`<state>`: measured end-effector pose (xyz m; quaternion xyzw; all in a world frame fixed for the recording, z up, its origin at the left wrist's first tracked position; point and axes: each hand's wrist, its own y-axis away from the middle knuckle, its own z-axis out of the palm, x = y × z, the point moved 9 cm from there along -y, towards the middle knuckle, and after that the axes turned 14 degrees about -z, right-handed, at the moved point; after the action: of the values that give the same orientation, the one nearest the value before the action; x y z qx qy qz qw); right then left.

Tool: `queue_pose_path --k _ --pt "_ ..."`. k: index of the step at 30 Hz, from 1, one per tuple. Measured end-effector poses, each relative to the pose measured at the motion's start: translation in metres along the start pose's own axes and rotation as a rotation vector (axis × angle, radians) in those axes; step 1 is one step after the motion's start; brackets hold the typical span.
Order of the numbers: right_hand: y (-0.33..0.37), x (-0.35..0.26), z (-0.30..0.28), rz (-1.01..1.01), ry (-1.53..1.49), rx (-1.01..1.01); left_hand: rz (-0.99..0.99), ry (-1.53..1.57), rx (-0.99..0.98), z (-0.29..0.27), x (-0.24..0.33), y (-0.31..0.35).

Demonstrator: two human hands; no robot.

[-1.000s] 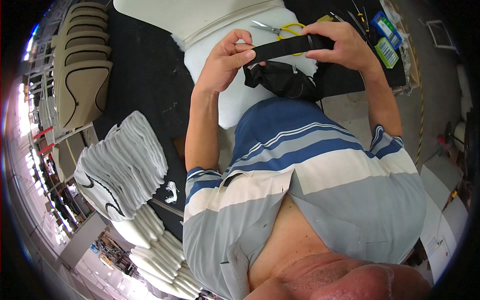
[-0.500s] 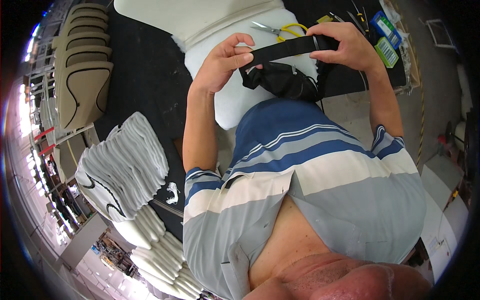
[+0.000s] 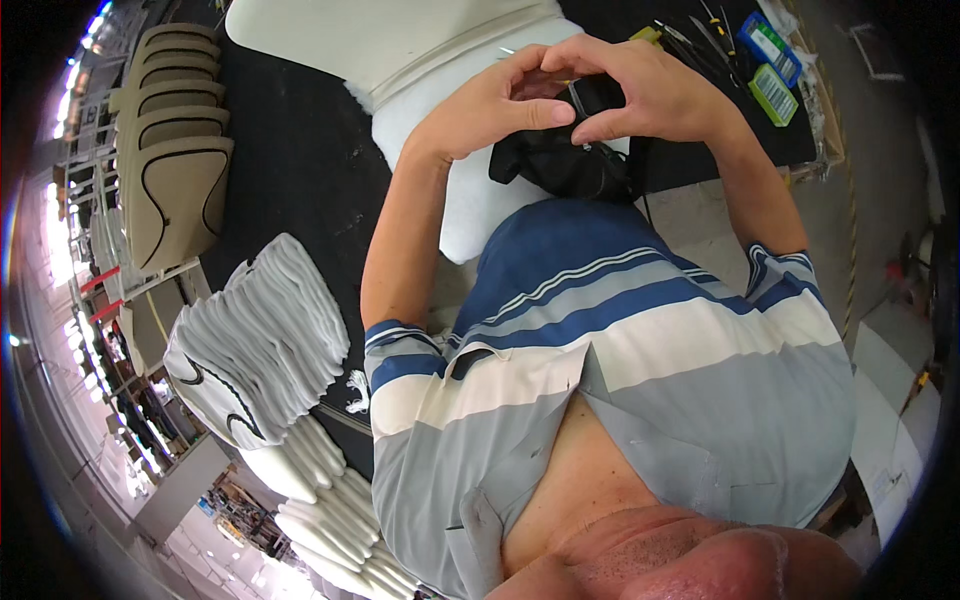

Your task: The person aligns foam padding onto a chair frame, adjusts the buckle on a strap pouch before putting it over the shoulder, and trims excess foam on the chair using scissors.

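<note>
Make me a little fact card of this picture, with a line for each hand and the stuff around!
Left hand: at a black strap, thumb pointing toward the other hand
Right hand: curled about the strap; exact grip hidden
Below the hands: black fabric bundle
Behind the bundle: white fluffy piece
Right side: green box, blue box
Left side: stacked tan panels, stacked pale padded pieces
Clothes: striped shirt

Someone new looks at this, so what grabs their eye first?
Probably the left hand and right hand, near top centre, curled around a black strap. Then the row of beige pieces with black trim at upper left, and the packed row of pale padded pieces below it.
</note>
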<state>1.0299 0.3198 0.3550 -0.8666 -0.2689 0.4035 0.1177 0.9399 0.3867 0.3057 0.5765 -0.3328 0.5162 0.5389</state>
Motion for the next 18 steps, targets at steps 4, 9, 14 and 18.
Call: queue_pose_path --k 4,9,14,18 --pt "0.003 0.007 0.002 0.035 -0.028 -0.021 -0.13 -0.183 0.005 -0.003 -0.019 -0.006" --pt "0.024 0.036 0.01 0.312 -0.654 -0.003 -0.233 -0.035 -0.024 -0.015 -0.039 0.004" --pt "0.06 0.076 0.026 0.525 -0.817 0.261 -0.104 0.085 -0.022 -0.027 -0.039 0.007" --pt "0.063 0.086 0.034 0.555 -0.844 0.249 -0.087 0.104 -0.002 -0.029 -0.038 0.008"
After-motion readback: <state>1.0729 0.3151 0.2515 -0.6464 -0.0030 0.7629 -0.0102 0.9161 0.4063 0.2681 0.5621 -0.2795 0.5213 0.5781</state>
